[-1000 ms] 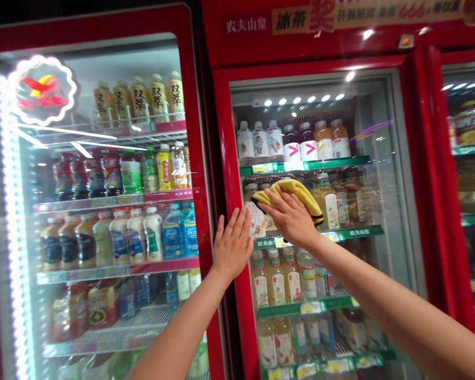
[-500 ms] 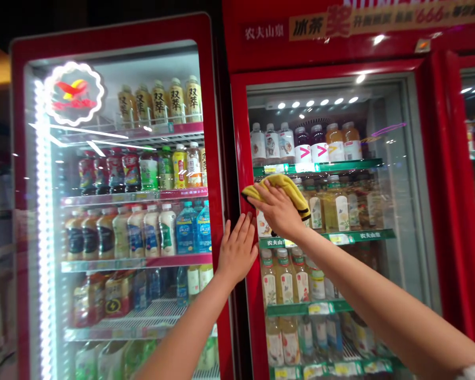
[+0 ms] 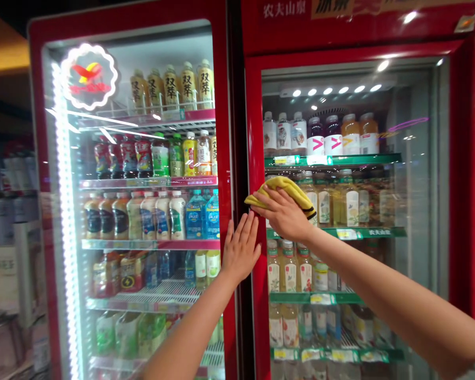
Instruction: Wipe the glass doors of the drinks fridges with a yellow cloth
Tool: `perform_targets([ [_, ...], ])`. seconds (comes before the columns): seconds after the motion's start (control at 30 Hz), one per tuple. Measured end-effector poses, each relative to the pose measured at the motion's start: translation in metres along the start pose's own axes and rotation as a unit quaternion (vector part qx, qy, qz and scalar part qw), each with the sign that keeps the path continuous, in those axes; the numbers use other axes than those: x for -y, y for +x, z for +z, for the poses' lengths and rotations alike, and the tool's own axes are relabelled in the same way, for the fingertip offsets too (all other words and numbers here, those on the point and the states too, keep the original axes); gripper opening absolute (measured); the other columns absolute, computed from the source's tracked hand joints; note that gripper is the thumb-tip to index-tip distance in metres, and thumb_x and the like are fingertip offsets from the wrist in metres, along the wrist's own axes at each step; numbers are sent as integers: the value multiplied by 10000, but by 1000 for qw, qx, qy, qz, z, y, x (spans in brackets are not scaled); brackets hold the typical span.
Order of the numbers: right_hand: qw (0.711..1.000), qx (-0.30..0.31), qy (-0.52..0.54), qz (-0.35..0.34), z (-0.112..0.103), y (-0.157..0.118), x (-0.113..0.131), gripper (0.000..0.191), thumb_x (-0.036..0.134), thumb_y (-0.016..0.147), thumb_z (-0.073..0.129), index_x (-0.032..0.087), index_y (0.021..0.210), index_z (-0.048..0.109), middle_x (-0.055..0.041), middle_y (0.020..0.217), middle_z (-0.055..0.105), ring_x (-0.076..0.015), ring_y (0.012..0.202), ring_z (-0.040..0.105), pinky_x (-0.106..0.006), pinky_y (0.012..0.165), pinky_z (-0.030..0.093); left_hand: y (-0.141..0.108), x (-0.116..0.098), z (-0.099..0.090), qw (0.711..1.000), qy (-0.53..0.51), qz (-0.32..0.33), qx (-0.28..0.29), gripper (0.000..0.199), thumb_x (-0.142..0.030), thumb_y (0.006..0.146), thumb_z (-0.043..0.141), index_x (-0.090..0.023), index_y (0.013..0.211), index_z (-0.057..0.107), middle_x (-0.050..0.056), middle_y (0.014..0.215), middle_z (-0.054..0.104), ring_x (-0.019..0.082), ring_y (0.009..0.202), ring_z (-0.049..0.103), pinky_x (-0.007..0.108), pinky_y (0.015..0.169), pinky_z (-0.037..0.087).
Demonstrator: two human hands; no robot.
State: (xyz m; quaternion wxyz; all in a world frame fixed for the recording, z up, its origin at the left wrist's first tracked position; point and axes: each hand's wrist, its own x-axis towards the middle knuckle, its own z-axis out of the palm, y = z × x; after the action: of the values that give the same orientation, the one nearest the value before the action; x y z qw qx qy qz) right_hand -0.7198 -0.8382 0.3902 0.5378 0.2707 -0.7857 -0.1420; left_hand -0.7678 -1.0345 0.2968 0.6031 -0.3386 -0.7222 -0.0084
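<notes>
My right hand [image 3: 287,215] lies over a yellow cloth [image 3: 291,187] with dark edging, pressing it against the door of the right-hand drinks fridge. The cloth spans part of the glass and the left strip of the red door frame [image 3: 255,132]. Much of it is hidden under my palm and fingers. Lower and to the left, my left hand [image 3: 241,250] rests with its fingers stretched out, by the dark gap between the two fridges and the edge of the red frame. It holds nothing. My fingertips come close to the cloth's left end.
The left fridge [image 3: 219,63] has a shut glass door with a lit round sign [image 3: 89,76] and several shelves of bottles. Bottles [image 3: 352,198] also fill green-edged shelves [image 3: 364,158] behind the right door. Shelving with goods [image 3: 8,216] stands at far left.
The view has shifted, so both fridges sit farther right and higher in the picture. The cloth under my right hand has slid slightly left across the frame. My left hand stays at the gap.
</notes>
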Motion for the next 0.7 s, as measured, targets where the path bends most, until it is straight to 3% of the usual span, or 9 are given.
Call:
perform_targets([
  [0.1,998,31,22,-52,-2,-14,-1,443,228,1013,494,338,1431,594,48,1624,430,-232,1553,302,-516,1286,258,1,-1,-2,1000,-14,0,0,831,-325,993,529,-113,1648,64,158,1687,263,244,1594,167,514,1313,109],
  [0.3,998,-2,4,63,-11,9,-10,558,147,966,500,377,1472,544,69,1665,346,-241,1580,220,-551,1301,192,29,2,-12,998,-41,-34,-21,869,-295,1005,497,-136,1643,-71,155,1707,201,260,1598,134,535,1308,144],
  [0.47,996,9,87,35,-2,-25,4,626,151,941,468,358,1532,475,35,1698,249,-284,1594,134,-613,1280,167,22,-8,-15,993,-95,-68,-34,847,-243,1016,433,-173,1634,-142,148,1723,134,258,1598,124,516,1287,252],
  [0.53,986,-7,164,40,-3,-34,3,613,195,973,410,334,1569,416,17,1697,241,-287,1589,147,-612,1273,189,22,-14,-16,991,-114,-56,-37,838,-205,1007,410,-179,1634,-145,144,1722,148,255,1597,125,523,1287,253],
  [0.63,955,-70,273,92,-9,-31,-2,577,251,1043,297,298,1618,308,-16,1679,287,-249,1551,288,-528,1261,297,35,-25,-17,991,-125,-22,-31,812,-142,975,396,-154,1649,-56,143,1715,191,246,1599,114,526,1298,225],
  [0.7,947,-113,277,116,-13,-27,-3,573,269,1075,186,268,1647,194,-45,1666,324,-214,1514,374,-473,1217,398,50,-37,-16,992,-123,-7,-13,773,-154,972,410,-98,1648,39,167,1702,227,258,1599,117,510,1301,234],
])
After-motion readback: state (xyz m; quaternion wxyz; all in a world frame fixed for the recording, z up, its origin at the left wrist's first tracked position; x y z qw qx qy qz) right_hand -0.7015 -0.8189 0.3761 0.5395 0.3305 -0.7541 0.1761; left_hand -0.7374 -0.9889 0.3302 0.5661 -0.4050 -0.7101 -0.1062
